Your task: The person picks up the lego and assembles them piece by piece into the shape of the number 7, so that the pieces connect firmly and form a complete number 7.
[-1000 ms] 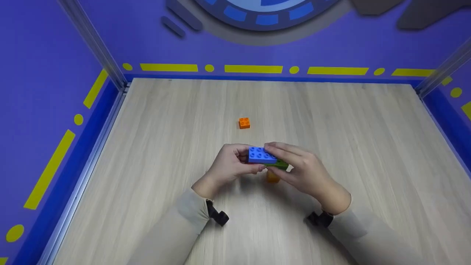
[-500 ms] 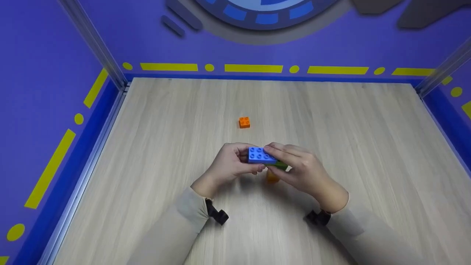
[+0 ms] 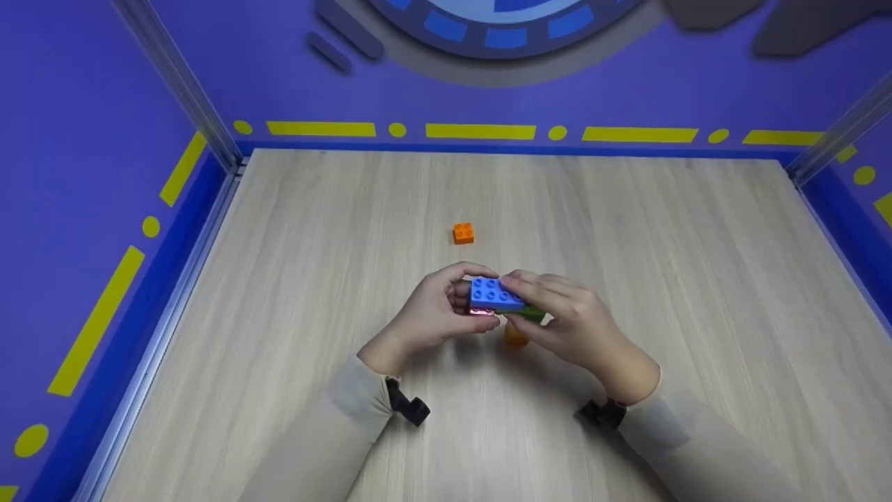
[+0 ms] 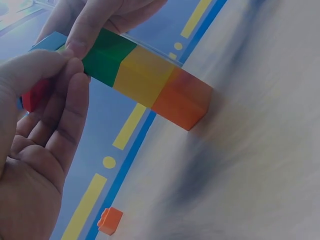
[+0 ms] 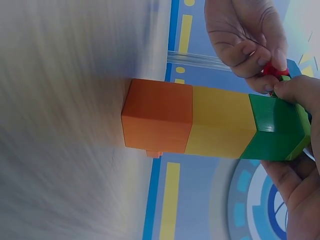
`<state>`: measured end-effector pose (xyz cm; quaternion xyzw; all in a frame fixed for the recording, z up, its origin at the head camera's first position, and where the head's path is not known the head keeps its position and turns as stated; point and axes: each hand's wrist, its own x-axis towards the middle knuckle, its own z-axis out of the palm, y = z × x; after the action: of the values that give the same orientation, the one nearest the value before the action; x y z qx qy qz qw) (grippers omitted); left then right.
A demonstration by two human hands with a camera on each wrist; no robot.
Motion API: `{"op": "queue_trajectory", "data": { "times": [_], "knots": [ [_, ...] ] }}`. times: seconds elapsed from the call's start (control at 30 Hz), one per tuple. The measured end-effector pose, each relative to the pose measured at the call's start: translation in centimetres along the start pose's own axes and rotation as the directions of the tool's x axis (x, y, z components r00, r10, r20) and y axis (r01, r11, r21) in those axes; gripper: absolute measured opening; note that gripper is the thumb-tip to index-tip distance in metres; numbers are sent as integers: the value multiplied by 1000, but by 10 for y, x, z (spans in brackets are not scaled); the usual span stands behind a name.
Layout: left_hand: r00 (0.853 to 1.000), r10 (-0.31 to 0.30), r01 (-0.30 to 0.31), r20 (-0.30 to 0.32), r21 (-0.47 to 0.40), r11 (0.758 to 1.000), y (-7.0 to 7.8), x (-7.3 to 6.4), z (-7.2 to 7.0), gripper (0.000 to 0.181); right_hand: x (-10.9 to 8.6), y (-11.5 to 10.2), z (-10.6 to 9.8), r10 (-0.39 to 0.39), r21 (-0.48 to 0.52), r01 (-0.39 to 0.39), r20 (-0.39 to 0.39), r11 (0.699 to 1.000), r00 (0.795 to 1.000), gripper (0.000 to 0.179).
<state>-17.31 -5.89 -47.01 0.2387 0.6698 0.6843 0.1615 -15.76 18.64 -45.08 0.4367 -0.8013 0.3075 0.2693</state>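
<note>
A tower of toy building bricks stands upright between the hands: an orange brick at the bottom, then a yellow brick, a dark green brick and a light green brick. Across the top lies a long blue brick, jutting out to the left. Under that overhang sits a red brick, partly hidden by fingers. My left hand curls its thumb and fingers round the red brick. With its fingers on the blue brick and thumb lower, my right hand grips the tower's upper part.
A loose small orange brick lies farther back on the wooden table. Blue panels with yellow marks wall in the table at the back and sides, with metal rails at the corners.
The left thumb has dropped a little and the index finger has risen, so the red brick now shows below the blue one. The right hand and tower have hardly moved.
</note>
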Motion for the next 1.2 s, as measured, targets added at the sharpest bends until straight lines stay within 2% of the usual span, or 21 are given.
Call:
{"op": "queue_trajectory", "data": {
  "times": [0.27,0.5,0.63,0.9,1.03,1.1,1.2],
  "knots": [
    [1000,-13,12,-18,-53,999,0,1,1,50,0,-1,1,5,3,-5,1,1000,1000,59],
    [999,-36,34,-21,-103,994,2,1,2,44,-2,-3,0,74,30,-75,36,997,997,55],
    [999,-46,44,-16,-112,993,2,2,2,42,-3,-2,1,77,24,-78,33,997,997,54],
    [1000,-16,16,11,17,1000,4,2,-1,51,-2,-4,3,93,36,-94,30,995,995,54],
    [999,41,-43,21,103,994,3,0,-1,56,-2,-4,3,94,24,-94,28,995,995,55],
    [995,101,-103,21,177,979,2,-1,-1,57,-2,-5,4,92,18,-92,29,996,995,56],
    [979,204,-203,27,285,937,0,-2,0,54,-3,-4,4,88,23,-89,26,996,996,56]
  ]
}}
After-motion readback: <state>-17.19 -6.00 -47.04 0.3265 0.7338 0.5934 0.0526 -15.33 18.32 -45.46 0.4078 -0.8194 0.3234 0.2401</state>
